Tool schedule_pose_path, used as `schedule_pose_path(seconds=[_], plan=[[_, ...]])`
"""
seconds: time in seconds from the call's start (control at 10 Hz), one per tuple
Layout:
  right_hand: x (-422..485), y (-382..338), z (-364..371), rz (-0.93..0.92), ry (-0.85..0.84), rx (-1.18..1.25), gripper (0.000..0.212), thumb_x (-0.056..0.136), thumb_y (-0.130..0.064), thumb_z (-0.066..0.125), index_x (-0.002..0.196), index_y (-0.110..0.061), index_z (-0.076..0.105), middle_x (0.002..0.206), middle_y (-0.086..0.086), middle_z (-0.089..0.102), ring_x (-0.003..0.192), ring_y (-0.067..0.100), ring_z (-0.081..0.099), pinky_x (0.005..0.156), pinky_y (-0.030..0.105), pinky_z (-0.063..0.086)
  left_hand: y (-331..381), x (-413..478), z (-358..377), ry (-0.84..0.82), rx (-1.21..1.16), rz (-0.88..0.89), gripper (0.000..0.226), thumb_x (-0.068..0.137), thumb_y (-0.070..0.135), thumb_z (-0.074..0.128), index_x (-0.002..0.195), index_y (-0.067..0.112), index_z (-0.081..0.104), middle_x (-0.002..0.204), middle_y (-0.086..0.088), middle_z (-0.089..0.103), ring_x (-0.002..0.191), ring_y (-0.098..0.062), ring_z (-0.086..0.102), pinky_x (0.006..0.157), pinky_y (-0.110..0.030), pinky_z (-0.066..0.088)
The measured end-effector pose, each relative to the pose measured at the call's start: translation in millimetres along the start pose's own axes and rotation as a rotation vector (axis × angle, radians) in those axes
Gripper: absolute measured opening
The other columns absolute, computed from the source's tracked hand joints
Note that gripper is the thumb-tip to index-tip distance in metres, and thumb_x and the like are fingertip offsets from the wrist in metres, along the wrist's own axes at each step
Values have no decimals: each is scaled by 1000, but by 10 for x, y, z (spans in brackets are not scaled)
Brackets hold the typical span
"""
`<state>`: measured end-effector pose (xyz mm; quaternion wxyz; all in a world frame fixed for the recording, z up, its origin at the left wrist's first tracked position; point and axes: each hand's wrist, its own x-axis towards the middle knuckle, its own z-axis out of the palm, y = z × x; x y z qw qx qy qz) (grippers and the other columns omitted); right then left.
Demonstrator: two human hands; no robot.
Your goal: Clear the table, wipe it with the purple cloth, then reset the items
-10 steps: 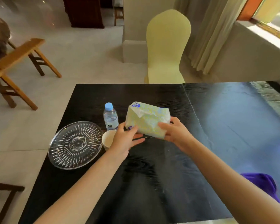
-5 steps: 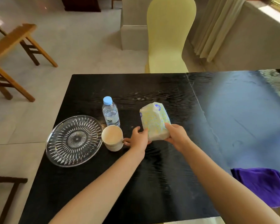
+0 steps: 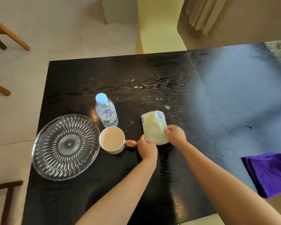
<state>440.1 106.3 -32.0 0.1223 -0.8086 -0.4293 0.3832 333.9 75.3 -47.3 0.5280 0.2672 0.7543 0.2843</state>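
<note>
Two bare hands meet over a pack of tissues (image 3: 154, 129) near the middle of a black wood-grain table (image 3: 120, 75), seen from above through a head-worn camera. The left hand (image 3: 147, 147) curls its fingers around the near left corner of the pack. The right hand (image 3: 175, 135) pinches the pack's right edge between thumb and fingers. Both hands are gripping it. The pack is pale yellow-green with small blue marks, and it points away from the person. It sits low against the table top, but I cannot tell whether its full weight rests there.

Just left of the left hand stands a cream mug (image 3: 111, 140), upright, with its orange handle turned toward that hand and almost touching it. Behind the mug, just beside it, a small clear water bottle (image 3: 106, 111) with a light blue cap stands upright. Left of the mug lies a large round glass plate (image 3: 66, 146) with a cut starburst pattern, its rim close to the mug and reaching the table's left edge.

Well apart from these, at the near right of the table, lies the folded purple cloth (image 3: 269, 172), on a part of the surface that shines blue with reflected light. Neither hand touches it.

Beyond the far edge of the table stands a chair (image 3: 159, 25) in a pale yellow cover, with a beige curtain (image 3: 201, 12) to its right. Legs of a light wooden stool (image 3: 10, 34) show at the upper left on a pale tiled floor (image 3: 55, 30).
</note>
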Motion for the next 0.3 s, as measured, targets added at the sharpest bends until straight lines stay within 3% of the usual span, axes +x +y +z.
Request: schedule_pose_path(seconds=[0.1,0.2,0.3], plan=[[7,-2,39,-7,2,4,21,88,-17,45,75,-8,58,60,0,46,67,22,43,50,28,29,-20,7,-16,-83,63,32,50,88,-1,38,136,10,45,136,-11,46,124,-28,47,105,-41,41],[-41,19,48,-2,-10,-13,25,91,-21,42,67,-17,45,58,-6,40,70,22,42,47,26,26,-22,-36,-69,-136,99,56,53,90,3,40,142,14,37,139,-8,41,127,-28,44,106,-40,40],[-147,56,-6,5,-30,-48,26,92,-23,43,67,-15,44,67,-1,48,74,26,47,53,29,30,-76,-138,-142,-158,169,79,54,89,7,44,141,15,35,140,-10,41,127,-29,43,106,-43,39]])
